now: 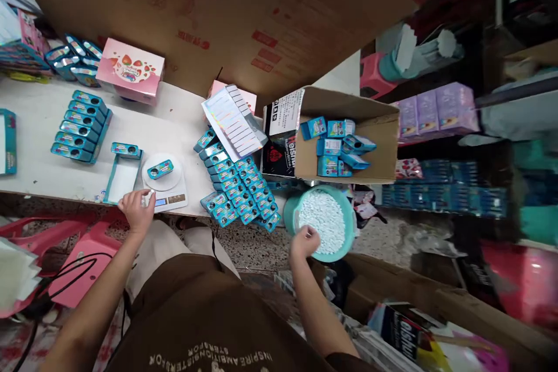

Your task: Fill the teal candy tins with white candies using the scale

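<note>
A white table [131, 123] stretches before me, backed by a printed cardboard carton [244, 23], with speckled floor [255, 250] below. On my digital scale [176, 196] lies a small, glossy blue box [160, 170] with a dark round window. Beside it, my left hand [138, 210] pinches a white bit. My right hand [305, 242] curls over white pellets [323, 216] in a teal bucket [289, 214]; whether it grips any, I can't tell.
</note>
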A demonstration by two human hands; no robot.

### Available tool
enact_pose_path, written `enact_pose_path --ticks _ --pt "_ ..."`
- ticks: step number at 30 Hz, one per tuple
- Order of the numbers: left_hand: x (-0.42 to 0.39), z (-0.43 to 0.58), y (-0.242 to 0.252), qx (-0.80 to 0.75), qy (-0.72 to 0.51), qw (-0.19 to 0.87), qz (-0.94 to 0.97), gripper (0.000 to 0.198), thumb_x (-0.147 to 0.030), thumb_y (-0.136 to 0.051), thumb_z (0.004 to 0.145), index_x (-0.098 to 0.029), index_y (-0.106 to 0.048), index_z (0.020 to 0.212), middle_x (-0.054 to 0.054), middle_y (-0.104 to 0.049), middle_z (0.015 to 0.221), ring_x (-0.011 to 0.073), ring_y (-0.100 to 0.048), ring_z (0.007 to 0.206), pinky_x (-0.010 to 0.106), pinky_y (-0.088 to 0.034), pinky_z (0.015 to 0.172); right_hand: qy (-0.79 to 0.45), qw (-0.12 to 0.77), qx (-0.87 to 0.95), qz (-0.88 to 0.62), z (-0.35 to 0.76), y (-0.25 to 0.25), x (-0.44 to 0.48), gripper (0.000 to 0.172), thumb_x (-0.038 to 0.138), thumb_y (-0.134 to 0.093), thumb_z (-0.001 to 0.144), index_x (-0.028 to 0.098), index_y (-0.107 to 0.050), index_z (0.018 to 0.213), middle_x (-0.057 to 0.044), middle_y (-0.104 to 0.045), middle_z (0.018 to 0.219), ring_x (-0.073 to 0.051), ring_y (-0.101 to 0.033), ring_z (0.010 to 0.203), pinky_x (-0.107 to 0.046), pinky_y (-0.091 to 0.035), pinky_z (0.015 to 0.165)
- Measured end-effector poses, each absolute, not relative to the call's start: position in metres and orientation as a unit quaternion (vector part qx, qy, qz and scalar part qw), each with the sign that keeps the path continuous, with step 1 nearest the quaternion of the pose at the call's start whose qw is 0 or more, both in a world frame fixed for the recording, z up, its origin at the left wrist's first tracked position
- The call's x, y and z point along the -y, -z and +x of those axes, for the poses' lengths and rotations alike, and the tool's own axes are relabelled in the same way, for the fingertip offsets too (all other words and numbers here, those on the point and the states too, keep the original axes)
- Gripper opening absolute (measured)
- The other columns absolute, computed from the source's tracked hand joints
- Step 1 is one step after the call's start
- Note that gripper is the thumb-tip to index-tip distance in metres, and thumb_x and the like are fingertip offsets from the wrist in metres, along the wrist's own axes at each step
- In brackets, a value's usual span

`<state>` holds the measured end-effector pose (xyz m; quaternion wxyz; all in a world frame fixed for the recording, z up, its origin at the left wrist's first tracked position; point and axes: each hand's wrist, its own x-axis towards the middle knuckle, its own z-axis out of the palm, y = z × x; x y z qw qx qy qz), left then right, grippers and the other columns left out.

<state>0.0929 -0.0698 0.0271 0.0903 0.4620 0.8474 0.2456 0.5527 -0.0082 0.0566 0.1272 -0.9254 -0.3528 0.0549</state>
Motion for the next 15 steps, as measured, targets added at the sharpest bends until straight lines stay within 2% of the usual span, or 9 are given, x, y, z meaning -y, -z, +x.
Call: enact_pose_path --ticks 5,9,12,15 --pt "0.021 0.090 -0.068 -0.854 -0.214 0.021 0.474 0.025 -0.042 -0.050 0.083 -0.021 -0.060 0.090 0.008 -0.063 0.090 0.0271 -0.049 0.096 0.043 -0.026 0.090 -0.033 0.047 0.305 -0.950 0.635 -0.030 0.012 0.029 0.027 -0.051 0.075 0.012 -0.064 0.096 -0.023 -0.061 0.094 -0.037 -0.056 0.094 -0.049 -0.045 0.078" --pt "-0.001 0.088 -0.078 -0.842 -0.131 0.027 0.523 0.026 -0.042 -0.051 0.081 -0.020 -0.061 0.091 0.009 -0.063 0.092 0.0297 -0.048 0.098 0.044 -0.027 0.087 -0.095 -0.006 0.312 -0.945 0.660 -0.016 -0.006 0.042 0.030 -0.054 0.076 0.002 -0.061 0.106 -0.028 -0.060 0.103 -0.038 -0.054 0.100 -0.047 -0.043 0.084" --pt "-0.002 0.091 -0.085 -0.848 -0.104 0.008 0.520 0.031 -0.043 -0.051 0.081 -0.019 -0.060 0.097 0.012 -0.061 0.098 0.0316 -0.047 0.101 0.044 -0.030 0.085 -0.132 0.015 0.338 -0.932 0.672 -0.012 -0.014 0.042 0.027 -0.053 0.077 0.002 -0.060 0.111 -0.025 -0.063 0.103 -0.034 -0.056 0.099 -0.043 -0.042 0.085" --pt "0.006 0.097 -0.094 -0.847 -0.101 -0.004 0.522 0.034 -0.044 -0.050 0.081 -0.018 -0.060 0.101 0.013 -0.061 0.100 0.0317 -0.047 0.102 0.044 -0.031 0.085 -0.142 0.053 0.344 -0.926 0.684 -0.010 -0.014 0.034 0.024 -0.056 0.075 0.006 -0.067 0.102 -0.020 -0.067 0.094 -0.031 -0.059 0.090 -0.040 -0.043 0.080"
